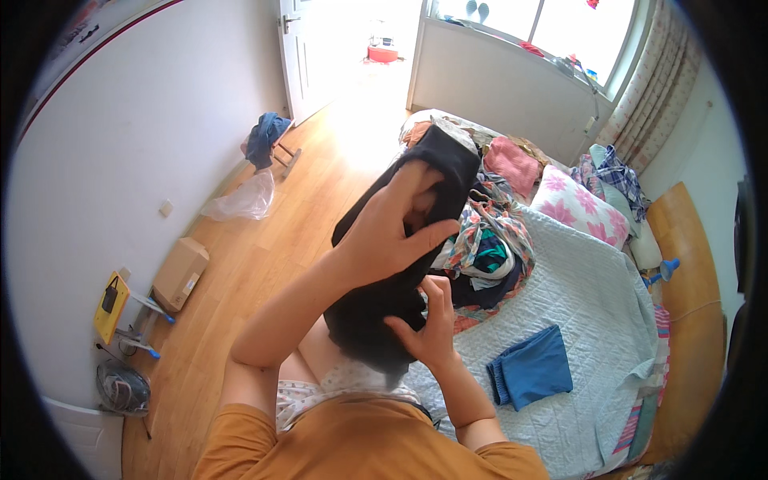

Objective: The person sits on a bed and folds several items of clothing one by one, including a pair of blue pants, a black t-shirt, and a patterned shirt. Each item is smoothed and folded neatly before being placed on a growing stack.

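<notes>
A black cloth garment point(384, 300) hangs in front of me above my lap. My left hand point(390, 222) grips its upper part, with the fingers partly hidden in the dark fabric. Lower down, my right hand point(435, 321) is at the garment's right side, thumb and fingers curved around its edge; whether they pinch the cloth I cannot tell. A folded blue garment point(531, 367) lies on the pale quilt point(588, 306) to the right. Just beyond the hands, a heap of mixed clothes point(486, 258) rests on the bed, with a pink cloth point(511, 163) behind it.
A floral pillow point(579, 207) lies near the wooden headboard point(684, 324). Left on the floor are a cardboard box point(180, 273), a clear plastic bag point(243, 198), a stool with blue clothing point(266, 138) and a yellow folding stool point(111, 307). An open door point(309, 54) stands beyond.
</notes>
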A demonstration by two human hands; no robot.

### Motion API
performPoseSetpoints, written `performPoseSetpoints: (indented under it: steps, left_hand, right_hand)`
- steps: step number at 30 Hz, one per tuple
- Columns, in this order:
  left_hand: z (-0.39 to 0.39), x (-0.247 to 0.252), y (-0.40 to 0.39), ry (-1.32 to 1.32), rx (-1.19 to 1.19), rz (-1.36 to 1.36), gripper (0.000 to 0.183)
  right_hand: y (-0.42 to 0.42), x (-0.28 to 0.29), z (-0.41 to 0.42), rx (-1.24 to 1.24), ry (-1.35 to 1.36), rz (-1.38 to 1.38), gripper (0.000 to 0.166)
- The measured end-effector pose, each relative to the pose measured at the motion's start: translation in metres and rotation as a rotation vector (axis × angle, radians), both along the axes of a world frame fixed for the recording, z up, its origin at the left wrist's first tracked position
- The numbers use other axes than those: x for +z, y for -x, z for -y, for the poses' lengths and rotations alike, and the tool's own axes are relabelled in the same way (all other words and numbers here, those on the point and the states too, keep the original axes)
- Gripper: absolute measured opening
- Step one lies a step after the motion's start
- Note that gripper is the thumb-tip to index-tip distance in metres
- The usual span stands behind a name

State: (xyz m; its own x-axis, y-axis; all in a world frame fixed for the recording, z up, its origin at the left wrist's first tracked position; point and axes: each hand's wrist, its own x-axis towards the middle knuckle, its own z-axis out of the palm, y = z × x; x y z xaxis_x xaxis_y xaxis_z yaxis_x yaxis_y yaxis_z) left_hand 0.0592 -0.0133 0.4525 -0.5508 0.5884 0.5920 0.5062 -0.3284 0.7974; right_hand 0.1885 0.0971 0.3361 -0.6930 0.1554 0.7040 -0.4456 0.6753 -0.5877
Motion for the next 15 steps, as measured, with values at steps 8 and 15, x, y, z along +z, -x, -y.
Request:
performPoseSetpoints:
  steps: [8, 15]
  left_hand:
    - [0.031, 0.013, 0.034, -0.570, 0.075, 0.387, 0.059]
    - [0.062, 0.011, 0.035, -0.868, -0.169, 0.532, 0.050]
  right_hand:
    - [-0.031, -0.119, -0.022, 0.290, -0.589, -0.021, 0.011]
    - [-0.083, -0.232, -0.130, -0.329, -0.717, 0.779, 0.010]
